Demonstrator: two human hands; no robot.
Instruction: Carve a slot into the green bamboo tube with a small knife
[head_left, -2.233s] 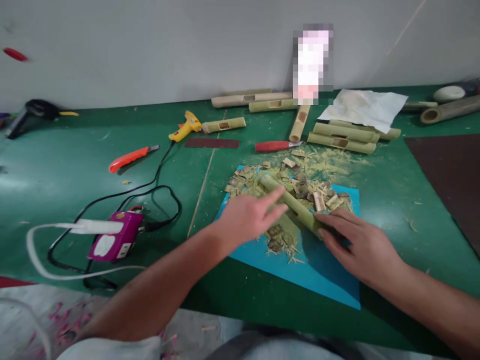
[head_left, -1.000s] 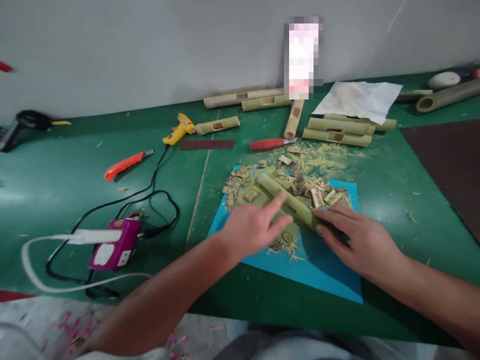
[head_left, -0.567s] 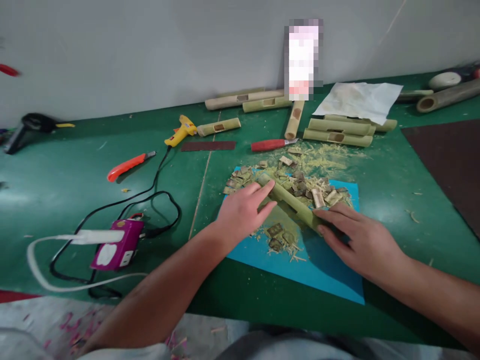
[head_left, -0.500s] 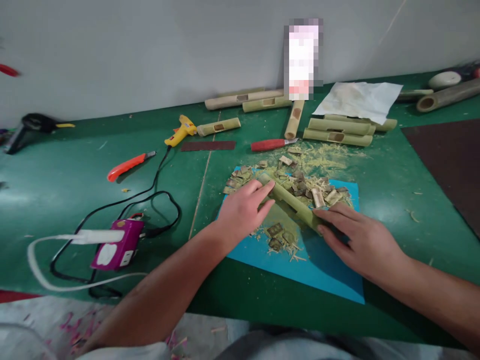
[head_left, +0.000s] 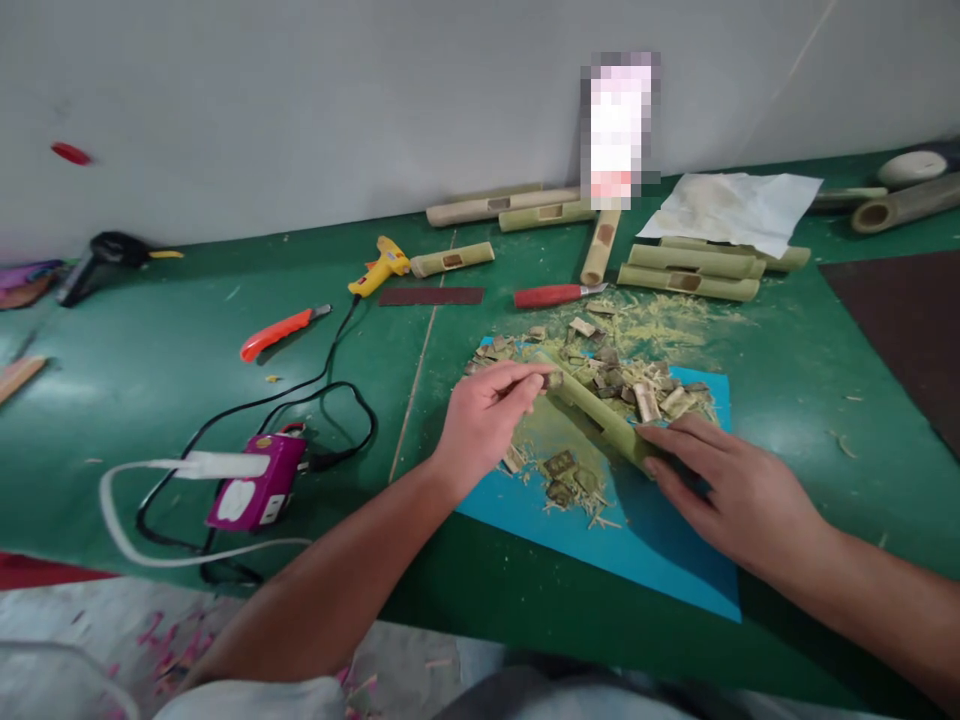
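A green bamboo tube (head_left: 600, 418) with a notch cut in its side lies slantwise over a blue sheet (head_left: 667, 560). My right hand (head_left: 739, 490) grips the tube's near right end between thumb and fingers. Beside its far left end, my left hand (head_left: 491, 415) pinches a small bamboo chip (head_left: 553, 380) between thumb and forefinger. Behind the tube, loose bamboo chips (head_left: 646, 402) and shavings are heaped. A smaller cluster of dark chips (head_left: 561, 465) sits in front of it.
A red-handled knife (head_left: 551, 295), an orange utility knife (head_left: 281, 333) and a yellow glue gun (head_left: 381, 265) lie on the green table (head_left: 442, 590). More cut bamboo tubes (head_left: 690, 282) are at the back. To the left, cords run by a purple power adapter (head_left: 259, 485).
My left hand has come off the tube's far end and now pinches a small chip beside it. My right hand keeps its grip. The view has shifted slightly left.
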